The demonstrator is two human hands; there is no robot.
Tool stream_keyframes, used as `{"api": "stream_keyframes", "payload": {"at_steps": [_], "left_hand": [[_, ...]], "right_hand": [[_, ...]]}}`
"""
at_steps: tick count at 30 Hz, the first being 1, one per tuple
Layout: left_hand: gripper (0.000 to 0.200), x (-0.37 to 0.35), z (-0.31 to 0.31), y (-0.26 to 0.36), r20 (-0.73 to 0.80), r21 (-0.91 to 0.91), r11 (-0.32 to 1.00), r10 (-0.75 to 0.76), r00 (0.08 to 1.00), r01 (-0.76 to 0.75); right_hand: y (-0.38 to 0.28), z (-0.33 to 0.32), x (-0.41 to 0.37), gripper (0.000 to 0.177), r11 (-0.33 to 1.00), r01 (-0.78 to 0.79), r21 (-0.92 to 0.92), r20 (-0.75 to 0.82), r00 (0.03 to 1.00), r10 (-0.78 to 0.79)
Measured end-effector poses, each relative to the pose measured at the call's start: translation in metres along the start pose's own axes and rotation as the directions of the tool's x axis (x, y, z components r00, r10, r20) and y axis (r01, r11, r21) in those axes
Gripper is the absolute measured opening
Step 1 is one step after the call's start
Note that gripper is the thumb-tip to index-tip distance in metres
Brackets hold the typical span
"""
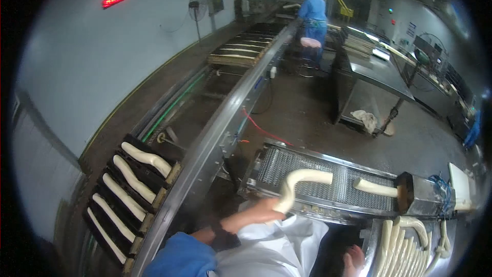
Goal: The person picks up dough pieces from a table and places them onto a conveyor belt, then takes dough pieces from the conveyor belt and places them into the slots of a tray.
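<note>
My left hand (260,212) grips one end of a long pale dough roll (306,176), which bends up and over the mesh conveyor belt (272,166). At the bottom edge of the view my right hand (353,261) is partly cut off, its fingers apart and nothing visible in them. It is close to a metal tray (373,233) holding several dough rolls (402,251) side by side. A second dough roll (376,188) lies on the belt, at the mouth of a metal housing (423,195).
To my left, several dark moulds (110,202) carry dough strips beyond a long metal rail (205,143). Further mould trays (236,54) stand up the line. A co-worker in blue (312,15) stands beside the rail. A steel table (379,74) is at the back right.
</note>
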State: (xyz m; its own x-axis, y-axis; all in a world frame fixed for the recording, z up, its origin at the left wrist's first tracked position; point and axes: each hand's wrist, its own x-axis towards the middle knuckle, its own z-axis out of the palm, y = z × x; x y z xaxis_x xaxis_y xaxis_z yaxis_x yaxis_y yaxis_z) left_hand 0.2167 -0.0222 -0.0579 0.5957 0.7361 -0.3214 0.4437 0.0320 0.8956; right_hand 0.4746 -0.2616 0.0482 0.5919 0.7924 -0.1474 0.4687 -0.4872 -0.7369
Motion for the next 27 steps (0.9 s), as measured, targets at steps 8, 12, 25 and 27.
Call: {"api": "stream_keyframes", "payload": {"at_steps": [8,12,25,27], "left_hand": [[0.049,-0.023,0.063,0.073,0.54,-0.191,0.939,0.345,0.768,-0.287],[0.064,-0.019,0.084,0.061,0.476,-0.175,0.905,0.423,0.771,-0.389],[0.045,0.045,0.055,0.028,0.304,-0.016,0.995,0.103,0.947,-0.103],[0.046,0.05,0.054,0.036,0.277,0.019,0.989,0.134,0.951,-0.145]], "right_hand": [[-0.006,0.117,0.083,0.047,0.007,-0.368,0.93,0.367,0.928,-0.059],[-0.01,0.066,0.086,0.05,-0.078,-0.233,0.969,0.234,0.972,0.003],[0.208,-0.131,0.12,0.095,0.949,0.103,0.299,-0.633,0.765,0.116],[0.243,-0.124,0.105,0.085,0.979,-0.2,-0.051,-0.616,0.777,0.126]]}}
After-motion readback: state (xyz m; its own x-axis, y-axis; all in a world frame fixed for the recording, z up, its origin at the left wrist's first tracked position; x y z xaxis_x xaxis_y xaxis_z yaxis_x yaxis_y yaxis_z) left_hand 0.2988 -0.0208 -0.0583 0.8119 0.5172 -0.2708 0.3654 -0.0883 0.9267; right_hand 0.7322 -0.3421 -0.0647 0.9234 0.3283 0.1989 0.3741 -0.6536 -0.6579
